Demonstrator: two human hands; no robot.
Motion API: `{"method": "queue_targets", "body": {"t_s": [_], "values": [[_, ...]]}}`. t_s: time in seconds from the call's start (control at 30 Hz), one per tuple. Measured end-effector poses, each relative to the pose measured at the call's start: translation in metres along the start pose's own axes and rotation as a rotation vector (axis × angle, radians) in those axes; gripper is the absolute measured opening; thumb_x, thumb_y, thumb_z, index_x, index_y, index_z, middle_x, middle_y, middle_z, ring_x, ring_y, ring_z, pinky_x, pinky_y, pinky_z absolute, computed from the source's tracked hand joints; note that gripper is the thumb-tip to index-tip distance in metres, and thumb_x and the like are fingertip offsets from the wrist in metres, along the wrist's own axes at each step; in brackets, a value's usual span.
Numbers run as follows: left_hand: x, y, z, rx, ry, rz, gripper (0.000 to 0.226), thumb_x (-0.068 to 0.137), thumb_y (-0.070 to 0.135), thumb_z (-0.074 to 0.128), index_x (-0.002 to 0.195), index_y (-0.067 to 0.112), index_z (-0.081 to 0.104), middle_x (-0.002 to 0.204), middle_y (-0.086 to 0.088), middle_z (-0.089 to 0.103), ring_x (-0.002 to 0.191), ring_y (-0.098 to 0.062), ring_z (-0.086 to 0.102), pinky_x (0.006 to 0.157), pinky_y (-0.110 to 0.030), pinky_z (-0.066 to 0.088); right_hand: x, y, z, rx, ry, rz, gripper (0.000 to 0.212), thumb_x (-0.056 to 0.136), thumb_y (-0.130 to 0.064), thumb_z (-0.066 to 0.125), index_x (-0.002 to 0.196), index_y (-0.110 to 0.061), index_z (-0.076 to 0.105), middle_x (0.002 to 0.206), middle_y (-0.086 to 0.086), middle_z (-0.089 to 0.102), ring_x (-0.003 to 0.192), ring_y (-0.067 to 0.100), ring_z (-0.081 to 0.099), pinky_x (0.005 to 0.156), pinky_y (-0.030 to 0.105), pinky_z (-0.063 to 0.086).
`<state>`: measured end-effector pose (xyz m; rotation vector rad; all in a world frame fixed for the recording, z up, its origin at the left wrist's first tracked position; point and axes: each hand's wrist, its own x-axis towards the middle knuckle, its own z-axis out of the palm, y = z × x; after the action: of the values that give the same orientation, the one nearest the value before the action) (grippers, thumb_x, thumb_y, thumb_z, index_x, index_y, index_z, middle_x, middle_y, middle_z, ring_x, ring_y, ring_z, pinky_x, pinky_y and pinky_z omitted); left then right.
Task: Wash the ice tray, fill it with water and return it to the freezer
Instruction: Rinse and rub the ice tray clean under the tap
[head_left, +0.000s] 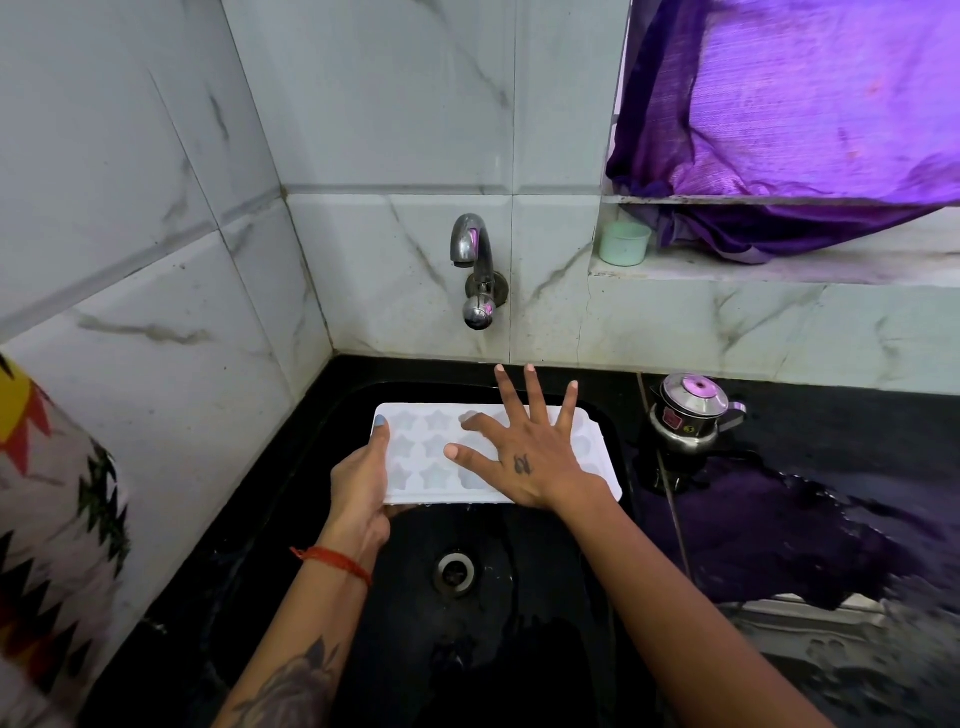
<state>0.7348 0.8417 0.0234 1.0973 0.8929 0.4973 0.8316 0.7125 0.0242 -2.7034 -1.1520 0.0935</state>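
**Ice tray held over the sink**

Head view: my left hand (363, 483) grips the white star-mould ice tray (415, 452) by its left end above the black sink (519, 649), under the dry wall tap (475, 260). My right hand (524, 457) lies flat, fingers spread, on the tray.

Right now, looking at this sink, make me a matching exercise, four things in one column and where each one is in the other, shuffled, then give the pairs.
Things:
1. ice tray
2. green cup
3. steel pot
4. tap

Places:
A. on the window ledge beside the purple cloth
B. on the tiled wall above the sink
C. held over the black sink, left hand gripping its end, right hand spread flat above it
D. on the black counter to the right of the sink

Pairs: 1-C, 2-A, 3-D, 4-B
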Motion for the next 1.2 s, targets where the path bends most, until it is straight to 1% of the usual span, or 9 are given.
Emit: {"method": "queue_targets", "body": {"t_s": [0.1,0.27,0.47,0.5,0.63,0.9,1.07,1.2], "values": [[0.000,0.000,-0.001,-0.003,0.007,-0.003,0.028,0.092,0.041,0.056,0.091,0.014,0.064,0.088,-0.007,0.069,0.074,-0.022,0.067,0.054,-0.030,0.051,-0.001,0.001,0.000,-0.007,-0.001,0.002,0.075,0.072,-0.079,0.007,0.132,-0.047,0.040,0.158,0.003,-0.019,0.138,0.029,-0.034,0.100,0.066,-0.026],[-0.001,0.001,0.000,0.001,0.005,0.002,0.027,0.093,0.040,0.056,0.086,0.015,0.063,0.083,-0.005,0.068,0.070,-0.020,0.066,0.052,-0.029,0.050,-0.002,0.002,0.000,-0.048,0.019,0.003,0.074,0.074,-0.078,0.007,0.132,-0.046,0.040,0.158,0.004,-0.018,0.139,0.030,-0.033,0.100,0.067,-0.025],[0.000,0.001,0.001,0.008,-0.002,-0.002,0.028,0.093,0.041,0.056,0.091,0.014,0.063,0.086,-0.006,0.069,0.072,-0.021,0.067,0.053,-0.031,0.051,0.000,0.001,-0.001,-0.042,0.015,0.002,0.082,0.069,-0.082,0.002,0.135,-0.048,0.036,0.158,0.003,-0.020,0.138,0.029,-0.035,0.100,0.066,-0.026],[0.000,0.001,0.001,0.011,0.000,-0.002,0.028,0.093,0.041,0.056,0.091,0.014,0.063,0.086,-0.006,0.069,0.072,-0.021,0.067,0.053,-0.030,0.051,0.000,0.001,-0.001,-0.030,0.010,0.002,0.081,0.070,-0.082,0.003,0.135,-0.048,0.036,0.158,0.003,-0.020,0.138,0.029,-0.035,0.100,0.066,-0.026],[0.001,-0.001,0.000,0.015,0.006,-0.012,0.030,0.092,0.041,0.056,0.096,0.013,0.064,0.088,-0.007,0.069,0.073,-0.022,0.067,0.054,-0.031,0.052,-0.001,0.001,0.000,0.032,-0.013,0.013,0.063,0.084,-0.076,0.015,0.134,-0.047,0.038,0.158,0.003,-0.019,0.138,0.028,-0.035,0.100,0.065,-0.027],[-0.001,-0.004,0.001,0.009,0.003,-0.015,0.033,0.093,0.041,0.055,0.103,0.011,0.062,0.086,-0.006,0.069,0.073,-0.021,0.067,0.054,-0.031,0.051,-0.004,0.002,0.000,0.049,-0.013,0.013,0.059,0.085,-0.075,0.018,0.131,-0.045,0.042,0.159,0.003,-0.017,0.139,0.029,-0.032,0.101,0.065,-0.026],[0.001,-0.003,0.001,0.008,0.000,-0.014,0.029,0.093,0.040,0.056,0.093,0.012,0.064,0.086,-0.008,0.069,0.073,-0.023,0.066,0.059,-0.034,0.053,-0.007,0.004,-0.002,0.112,0.022,0.020,0.055,0.085,-0.074,0.022,0.124,-0.043,0.044,0.159,0.001,-0.015,0.140,0.027,-0.032,0.101,0.064,-0.027],[0.001,-0.003,0.002,0.002,-0.005,-0.007,0.028,0.092,0.040,0.057,0.088,0.013,0.063,0.084,-0.007,0.068,0.072,-0.023,0.066,0.059,-0.034,0.053,-0.005,0.006,-0.013,0.146,0.074,0.025,0.057,0.085,-0.073,0.024,0.127,-0.038,0.041,0.160,0.002,-0.013,0.141,0.025,-0.031,0.101,0.062,-0.029]]}}
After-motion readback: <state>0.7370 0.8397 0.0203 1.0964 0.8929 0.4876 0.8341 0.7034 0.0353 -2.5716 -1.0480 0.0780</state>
